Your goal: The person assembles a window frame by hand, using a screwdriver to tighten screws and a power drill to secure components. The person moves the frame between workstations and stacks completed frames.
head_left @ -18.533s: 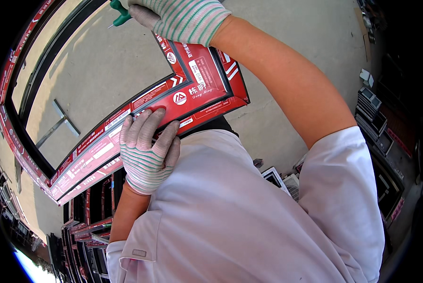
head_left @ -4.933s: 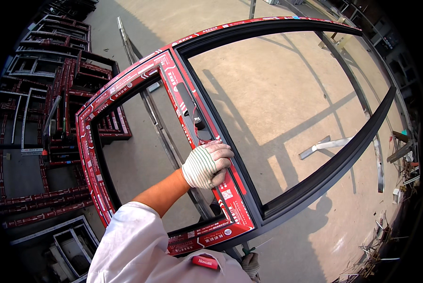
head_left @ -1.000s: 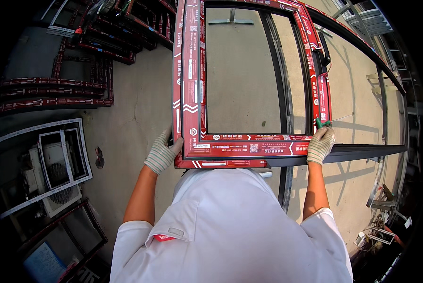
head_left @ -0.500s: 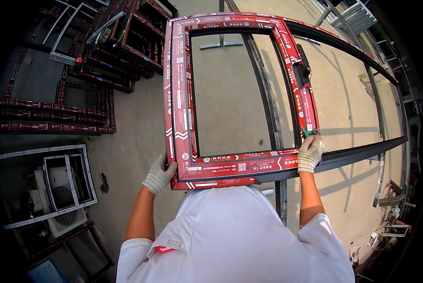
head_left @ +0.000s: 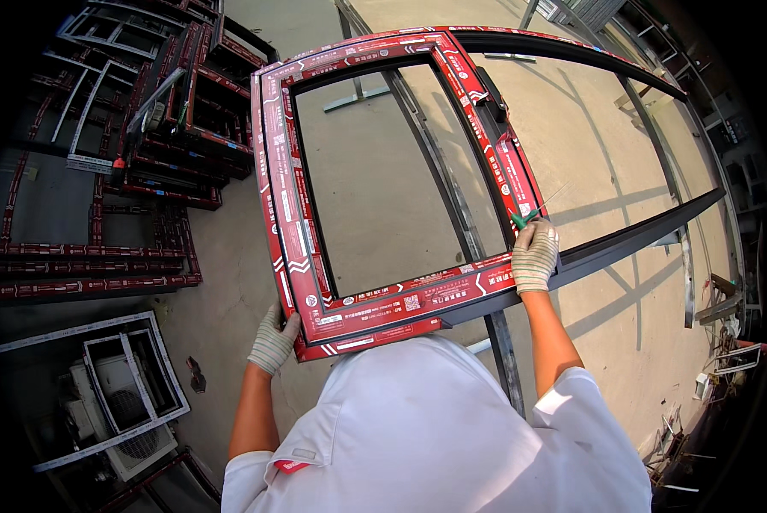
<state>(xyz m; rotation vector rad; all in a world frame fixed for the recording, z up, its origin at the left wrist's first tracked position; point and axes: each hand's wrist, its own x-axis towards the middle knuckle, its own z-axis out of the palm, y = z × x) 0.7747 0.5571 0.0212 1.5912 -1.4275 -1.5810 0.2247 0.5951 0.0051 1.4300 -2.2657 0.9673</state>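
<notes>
A dark window frame (head_left: 291,214) covered in red printed protective film stretches in front of me, its left part holding a sash with no glass in it. My left hand (head_left: 272,344), in a striped knit glove, is closed around the near left corner, thumb on top and fingers out of sight below. On the near right corner of the sash rests my right hand (head_left: 536,255), also gloved. It grips a green-handled tool (head_left: 524,220) with a thin shaft, probably a screwdriver, pointing away to the right. A black window handle (head_left: 491,96) sits farther up the sash's right side.
Metal support bars (head_left: 452,184) run beneath the frame. Stacked red-filmed frames (head_left: 92,282) stand at left, with a white outdoor air-conditioner unit (head_left: 101,402) and a pale frame (head_left: 165,359) nearer. Scrap pieces (head_left: 670,449) lie at the lower right.
The window frame now appears farther left and turned slightly counterclockwise, while the surroundings have shifted in view too. Both hands keep their places on it, and the green-handled tool stays in my right hand.
</notes>
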